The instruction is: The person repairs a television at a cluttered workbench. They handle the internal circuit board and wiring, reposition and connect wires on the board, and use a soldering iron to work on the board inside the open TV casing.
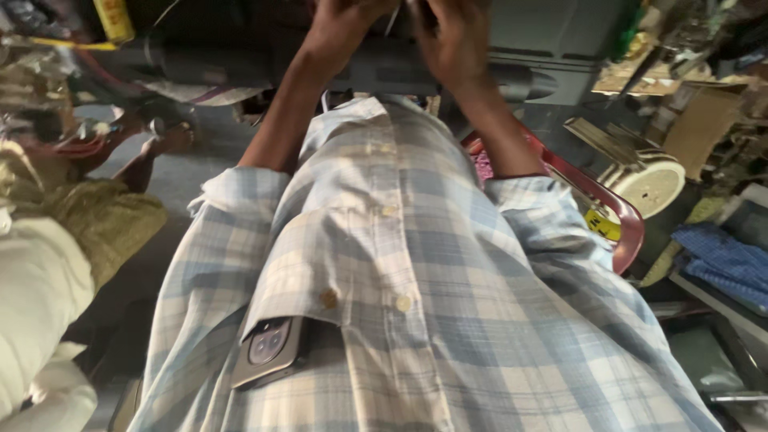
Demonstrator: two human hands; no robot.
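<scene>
Your own pale blue and white checked button-up shirt (416,264) fills most of the view, camera tipped steeply down the chest. A grey smartphone (268,350), camera lenses outward, pokes out of the breast pocket, under the flap with its tan button.

Both forearms run up and away from the rolled sleeves to the top edge. Your left hand (344,24) and right hand (454,32) sit close together on a long dark grey machine housing (400,76) that lies across the frame just past your shirt hem. Fingers are cut off by the frame edge; you cannot tell whether either hand is closed on anything or merely resting. A thin pale wire (392,20) shows between the two hands, blurred.

Surroundings, crowded:
- Red plastic chair back (620,216) curves behind your right elbow, close to the sleeve.
- Round cream-faced drum with dark striped side (648,180) beyond the chair, on the floor.
- Folded blue cloth (724,260) further right, on a grey ledge.
- Brown cardboard piece (704,120) leaning among clutter, upper right.
- Yellow can (114,18) at upper left corner.
- Another person's olive-yellow garment (96,216) at left; their hand (172,140) rests near the floor, well apart from yours.
- White cloth bundle (36,296) at the lower left edge.
</scene>
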